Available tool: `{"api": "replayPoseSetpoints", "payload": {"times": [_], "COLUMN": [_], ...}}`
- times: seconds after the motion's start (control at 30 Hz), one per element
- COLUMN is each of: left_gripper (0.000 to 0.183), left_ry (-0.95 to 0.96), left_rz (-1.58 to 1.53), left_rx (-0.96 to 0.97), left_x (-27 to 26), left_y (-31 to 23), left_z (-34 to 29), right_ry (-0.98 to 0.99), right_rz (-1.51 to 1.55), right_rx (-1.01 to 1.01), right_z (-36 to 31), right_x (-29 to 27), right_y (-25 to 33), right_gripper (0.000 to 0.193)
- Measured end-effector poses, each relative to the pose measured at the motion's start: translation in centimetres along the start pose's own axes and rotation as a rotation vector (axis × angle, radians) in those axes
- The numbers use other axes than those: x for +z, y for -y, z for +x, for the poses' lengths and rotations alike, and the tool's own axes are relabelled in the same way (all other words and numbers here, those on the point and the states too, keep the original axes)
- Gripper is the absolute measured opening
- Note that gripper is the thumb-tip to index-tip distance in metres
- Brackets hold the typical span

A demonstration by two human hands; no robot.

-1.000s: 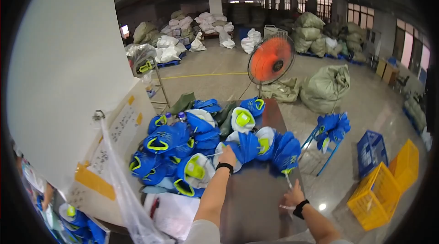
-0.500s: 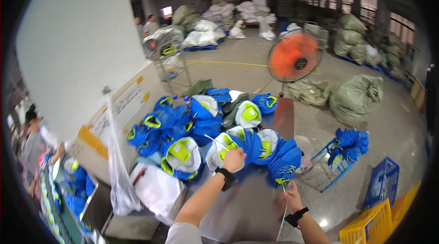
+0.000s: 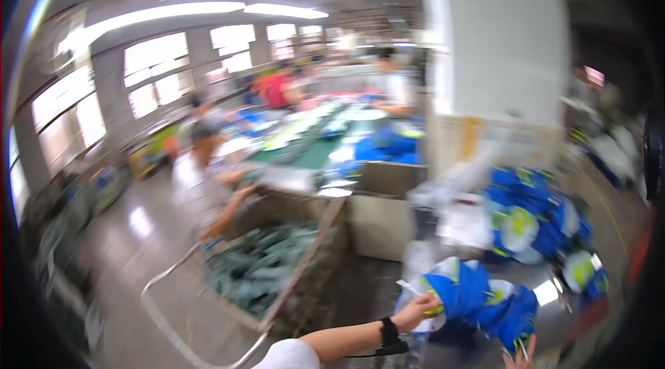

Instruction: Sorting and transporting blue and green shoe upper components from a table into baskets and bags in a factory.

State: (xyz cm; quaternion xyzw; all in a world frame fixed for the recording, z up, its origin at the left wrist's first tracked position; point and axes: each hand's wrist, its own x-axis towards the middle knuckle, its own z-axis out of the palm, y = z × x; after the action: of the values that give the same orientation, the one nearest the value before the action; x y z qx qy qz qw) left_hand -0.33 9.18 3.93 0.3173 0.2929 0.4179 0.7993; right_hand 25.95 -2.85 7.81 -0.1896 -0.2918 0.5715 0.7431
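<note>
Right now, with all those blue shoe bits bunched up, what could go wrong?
The row of blue shoe pieces might sag or come apart in the middle, since the left hand grips one end and the right hand is at the other. Somebody could also bump into the curved rail that sticks out beside the bin of grey-green pieces.

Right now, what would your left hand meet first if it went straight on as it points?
Likely the bunched blue shoe uppers directly ahead of the left hand; blur leaves the exact contact unclear.
</note>
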Motion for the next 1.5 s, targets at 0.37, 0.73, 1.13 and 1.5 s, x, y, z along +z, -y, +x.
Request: {"api": "replayPoseSetpoints", "payload": {"times": [0.37, 0.73, 1.13, 1.5], "left_gripper": [0.019, 0.044, 0.039, 0.038], "left_ry": [-0.429, -0.987, -1.171, -0.979], "left_rz": [-0.663, -0.523, -0.304, -0.132], "left_rx": [1.022, 1.721, 1.847, 1.762], "left_x": [-15.9, -17.8, -36.3, -58.1], "left_y": [-3.6, 7.5, 0.6, -21.6], "left_z": [-50.2, -88.9, -106.5, -122.7], "right_ry": [0.708, 0.562, 0.772, 0.746], "right_rz": [0.376, 0.292, 0.279, 0.259], "right_rx": [0.612, 1.674, 1.580, 1.999], "right_z": [-8.9, -42.2, -54.1, -63.3], "right_x": [21.5, 45.9, 61.5, 78.9], "right_y": [-26.0, -43.0, -64.0, -91.1], "right_gripper": [0.023, 0.037, 0.039, 0.038]}}
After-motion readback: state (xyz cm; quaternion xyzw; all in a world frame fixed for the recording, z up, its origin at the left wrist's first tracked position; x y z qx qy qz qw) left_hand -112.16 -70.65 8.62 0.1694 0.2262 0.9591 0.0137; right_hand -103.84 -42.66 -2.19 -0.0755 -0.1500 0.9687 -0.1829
